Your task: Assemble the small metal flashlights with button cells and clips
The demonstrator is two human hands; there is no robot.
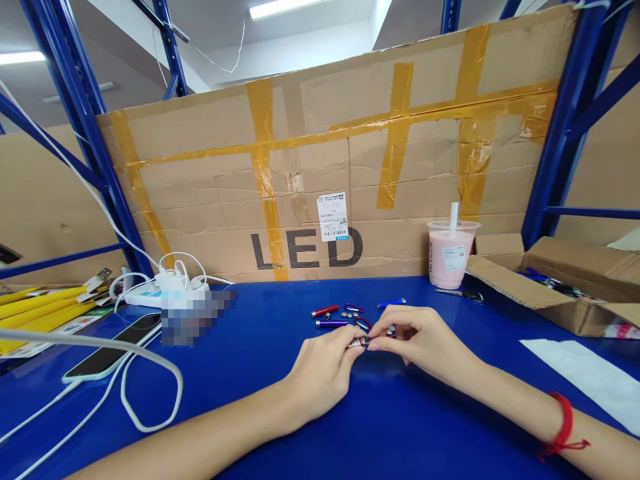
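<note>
Left hand [323, 363] has the small red-and-silver cylinder [358, 341] pinched between thumb and fingers, just above the blue tabletop [430, 433], roughly mid-view. Right hand [427, 337] comes in from the other side, thumb and index tips pressed together on the cylinder's right end; so 1 part, both hands on it. Too small and covered to read details. Right wrist wears a red cord bracelet [564, 423]. Loose parts just beyond the fingers: red metal tube [325, 311], purple metal tube [332, 324] nearer the left hand, blue metal tube [391, 303] behind the right hand, 1 carabiner clip [354, 308] between the red and blue tubes, plus several small silver discs [349, 315] in the same cluster. Right side: lidded cup of pink drink [447, 259] with a straw, an open cardboard box [585, 283], a white sheet [585, 377] near the right forearm. Left side: smartphone [117, 347] by white cables and a white power strip [143, 297]. Taped cardboard panel [215, 220] printed "LED" stands along the back edge.
</note>
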